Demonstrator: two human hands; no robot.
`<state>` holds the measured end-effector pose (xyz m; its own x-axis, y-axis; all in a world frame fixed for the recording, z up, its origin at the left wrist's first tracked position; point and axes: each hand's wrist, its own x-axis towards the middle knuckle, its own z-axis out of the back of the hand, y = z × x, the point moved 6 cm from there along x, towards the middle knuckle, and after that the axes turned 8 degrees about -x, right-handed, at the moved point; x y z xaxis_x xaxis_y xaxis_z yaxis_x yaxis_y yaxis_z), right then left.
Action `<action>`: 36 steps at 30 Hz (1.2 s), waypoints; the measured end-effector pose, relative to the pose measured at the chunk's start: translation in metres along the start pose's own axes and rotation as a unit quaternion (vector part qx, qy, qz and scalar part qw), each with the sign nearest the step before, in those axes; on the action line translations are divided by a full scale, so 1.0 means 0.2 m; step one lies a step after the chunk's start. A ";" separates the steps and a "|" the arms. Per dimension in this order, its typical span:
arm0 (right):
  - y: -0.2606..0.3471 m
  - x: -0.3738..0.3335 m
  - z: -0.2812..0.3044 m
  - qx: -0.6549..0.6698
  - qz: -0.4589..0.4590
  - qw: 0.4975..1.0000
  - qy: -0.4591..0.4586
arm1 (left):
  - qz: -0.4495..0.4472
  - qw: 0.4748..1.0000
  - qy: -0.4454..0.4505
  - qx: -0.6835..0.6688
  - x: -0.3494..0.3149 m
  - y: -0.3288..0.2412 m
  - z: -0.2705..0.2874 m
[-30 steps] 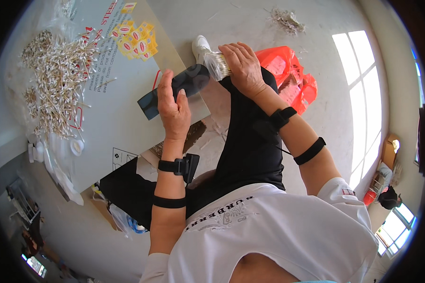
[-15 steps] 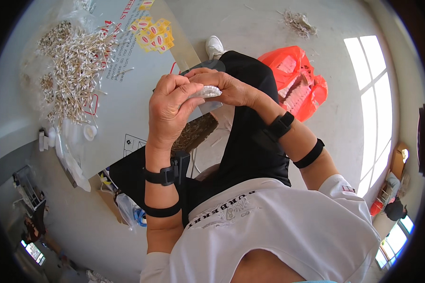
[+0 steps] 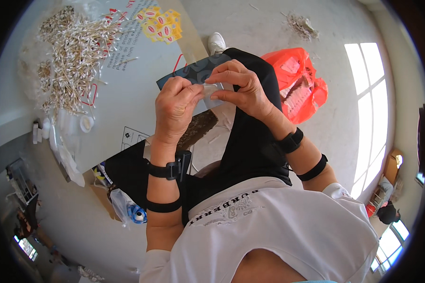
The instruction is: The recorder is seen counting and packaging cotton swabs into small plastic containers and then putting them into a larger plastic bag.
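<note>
My left hand (image 3: pixel 175 106) is closed, thumb and forefinger pinching a small whitish, see-through packet (image 3: pixel 209 89); its contents are too blurred to make out. Beside it my right hand (image 3: pixel 241 87) has thumb and fingers apart, the packet's end lying in the gap between them. Whether those fingertips touch it, I cannot tell. Under both hands, a dark glossy sheet (image 3: pixel 182 78) with a round pattern shows at the table's corner. To the left, a large heap of cotton swabs (image 3: pixel 78 59) lies loose on a clear plastic bag (image 3: pixel 28 70) on the grey table (image 3: pixel 111 113).
Yellow-and-white paper slips (image 3: pixel 160 24) lie at the table's far edge. A white round lid-like piece (image 3: pixel 86 123) sits left. On the floor are a red plastic bag (image 3: pixel 314 101) with pink-and-white packs and scattered sticks (image 3: pixel 301 26). A brown box (image 3: pixel 200 127) stands below the table edge.
My right hand has drawn back to the right and its fingers have spread. White swab tips showed between the hands before; now the see-through packet shows in my left hand's pinch.
</note>
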<state>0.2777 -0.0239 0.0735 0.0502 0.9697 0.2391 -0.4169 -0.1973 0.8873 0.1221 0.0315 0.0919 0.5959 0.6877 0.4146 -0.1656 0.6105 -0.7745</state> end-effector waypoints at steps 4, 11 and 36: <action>0.00 -0.02 0.00 -0.048 0.007 0.998 -0.031 | -0.019 1.000 -0.004 0.011 0.02 -0.02 -0.03; 0.06 0.03 0.00 -0.139 0.069 0.988 -0.024 | -0.037 0.998 0.017 0.041 0.04 -0.04 -0.06; 0.05 0.04 -0.01 -0.329 0.142 0.931 0.074 | 0.053 0.988 0.146 0.006 0.07 0.02 -0.10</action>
<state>0.2711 -0.0185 0.0839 -0.2519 0.9106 0.3275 -0.8621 -0.3650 0.3516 0.1457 0.0361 0.0860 0.7759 0.6066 0.1735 -0.2485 0.5467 -0.7996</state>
